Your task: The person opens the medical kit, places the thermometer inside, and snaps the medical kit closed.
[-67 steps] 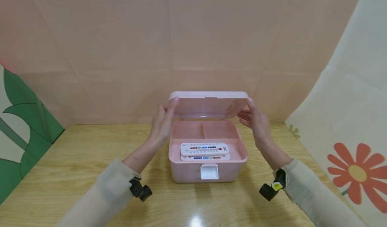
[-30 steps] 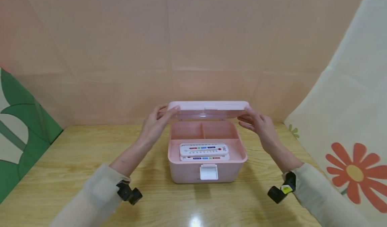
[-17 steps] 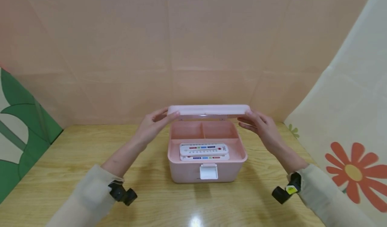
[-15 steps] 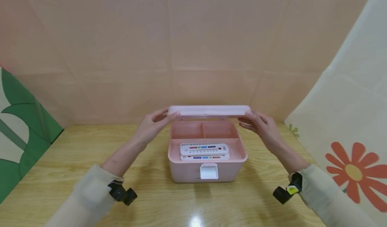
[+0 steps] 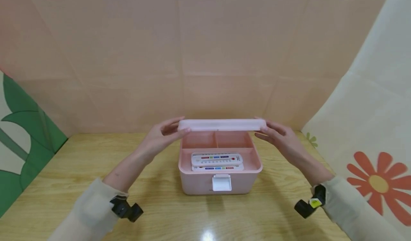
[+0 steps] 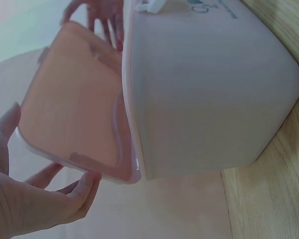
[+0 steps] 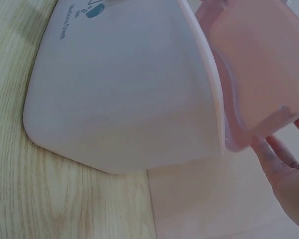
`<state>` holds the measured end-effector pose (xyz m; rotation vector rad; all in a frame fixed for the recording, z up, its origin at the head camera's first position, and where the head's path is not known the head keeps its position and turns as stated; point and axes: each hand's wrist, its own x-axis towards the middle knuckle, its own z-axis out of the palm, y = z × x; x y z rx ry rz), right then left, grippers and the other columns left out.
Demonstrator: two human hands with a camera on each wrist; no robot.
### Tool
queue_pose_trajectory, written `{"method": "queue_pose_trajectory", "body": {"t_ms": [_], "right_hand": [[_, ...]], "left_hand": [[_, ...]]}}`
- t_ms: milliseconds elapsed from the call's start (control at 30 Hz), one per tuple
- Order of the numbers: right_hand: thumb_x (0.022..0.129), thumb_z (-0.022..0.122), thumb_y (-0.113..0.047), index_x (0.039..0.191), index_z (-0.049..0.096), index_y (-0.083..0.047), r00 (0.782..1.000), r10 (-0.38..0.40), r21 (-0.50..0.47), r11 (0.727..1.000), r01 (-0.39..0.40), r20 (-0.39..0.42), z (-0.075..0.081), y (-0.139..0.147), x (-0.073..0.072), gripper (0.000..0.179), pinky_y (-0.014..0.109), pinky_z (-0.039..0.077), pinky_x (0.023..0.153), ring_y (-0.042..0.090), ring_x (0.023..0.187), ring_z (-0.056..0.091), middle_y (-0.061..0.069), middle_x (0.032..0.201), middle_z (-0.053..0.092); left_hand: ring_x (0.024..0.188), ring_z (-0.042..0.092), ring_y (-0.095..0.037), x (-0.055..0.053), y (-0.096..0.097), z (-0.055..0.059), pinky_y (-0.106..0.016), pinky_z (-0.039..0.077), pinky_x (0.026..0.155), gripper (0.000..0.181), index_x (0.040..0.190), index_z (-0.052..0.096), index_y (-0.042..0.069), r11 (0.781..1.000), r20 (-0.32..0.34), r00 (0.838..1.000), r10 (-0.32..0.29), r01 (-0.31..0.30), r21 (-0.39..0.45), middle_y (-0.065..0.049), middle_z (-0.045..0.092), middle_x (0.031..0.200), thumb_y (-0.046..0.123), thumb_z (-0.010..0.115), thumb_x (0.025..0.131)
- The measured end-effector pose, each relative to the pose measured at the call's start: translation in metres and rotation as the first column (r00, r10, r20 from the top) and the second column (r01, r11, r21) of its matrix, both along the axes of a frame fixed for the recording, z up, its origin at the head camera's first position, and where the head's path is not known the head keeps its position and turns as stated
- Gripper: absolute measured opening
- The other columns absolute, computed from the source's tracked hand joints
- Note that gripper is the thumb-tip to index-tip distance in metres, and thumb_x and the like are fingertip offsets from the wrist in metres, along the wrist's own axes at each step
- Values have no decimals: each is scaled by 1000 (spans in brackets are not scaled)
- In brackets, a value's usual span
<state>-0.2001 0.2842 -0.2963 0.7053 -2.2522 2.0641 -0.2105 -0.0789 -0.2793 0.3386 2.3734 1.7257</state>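
A pink medicine box (image 5: 218,185) stands on the table with its lid (image 5: 221,125) partly raised, hinged at the back. My left hand (image 5: 157,139) grips the lid's left end, thumb at the front corner and fingers along the side. At the right end, my right hand (image 5: 282,139) holds the lid the same way; its fingertips also touch the lid edge in the right wrist view. Inside the front compartment lie two white thermometers (image 5: 216,159), one overlapping the other. Two back compartments sit partly hidden under the lid. The white latch (image 5: 222,182) sticks out from the box front.
The light wooden table (image 5: 106,155) meets a pale pink backdrop (image 5: 128,91) close behind the box. A hanging sheet with a red flower (image 5: 379,184) borders the right side, and green printed leaves (image 5: 32,134) border the left.
Both hands have swung the lid forward and down from a nearly upright position, so its front edge now sits lower over the back compartments. The box and thermometers have stayed in place.
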Motion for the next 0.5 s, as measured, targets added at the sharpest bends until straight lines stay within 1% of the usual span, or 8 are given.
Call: {"method": "queue_pose_trajectory", "body": {"t_ms": [133, 200, 333, 400, 433, 500], "right_hand": [[101, 45, -8, 132, 58, -14, 999, 26, 6, 1000, -26, -30, -1, 0, 2, 34, 23, 48, 98, 3, 119, 55, -10, 134, 56], [100, 46, -9, 134, 56, -12, 999, 16, 26, 1000, -15, -31, -2, 0, 4, 36, 23, 48, 97, 3, 119, 55, -10, 135, 55], [101, 47, -15, 143, 44, -6, 999, -50, 141, 989, 50, -1, -1, 0, 8, 43, 19, 47, 96, 3, 117, 57, -12, 133, 56], [101, 48, -18, 146, 40, -6, 996, -88, 214, 973, 85, 6, 0, 0, 10, 47, 17, 46, 95, 3, 115, 58, -13, 132, 56], [101, 48, -20, 146, 39, -8, 994, -106, 245, 964, 101, 7, 0, 0, 11, 47, 16, 45, 94, 2, 115, 58, -13, 132, 56], [101, 49, -21, 146, 40, -12, 992, -129, 281, 952, 122, 7, -1, 0, 13, 48, 15, 44, 94, 1, 115, 57, -14, 132, 56]], "left_hand": [[132, 46, -28, 1, -2, -2, -49, 38, 108, 61, 143, 46, 23, 1000, -25, 1000, -13, 13, -8, -10, 46, 146, 36, 69, 88], [131, 46, -29, 1, -2, -3, -49, 38, 108, 62, 143, 45, 22, 1000, -28, 999, -18, 18, -8, -11, 45, 146, 35, 69, 88], [131, 46, -29, 3, -4, -4, -47, 38, 108, 63, 143, 46, 21, 1000, -25, 999, -20, 20, -6, -11, 45, 146, 34, 71, 87], [132, 45, -29, 4, -4, -5, -46, 38, 108, 63, 142, 47, 19, 1000, -32, 999, -28, 28, 5, -11, 46, 146, 32, 72, 86], [132, 45, -29, 4, -5, -5, -46, 38, 108, 63, 142, 47, 18, 999, -36, 999, -32, 33, 11, -11, 46, 146, 31, 72, 86], [132, 45, -29, 6, -5, -6, -45, 39, 108, 63, 142, 47, 17, 999, -45, 998, -44, 44, 20, -11, 47, 145, 29, 73, 85]]}}
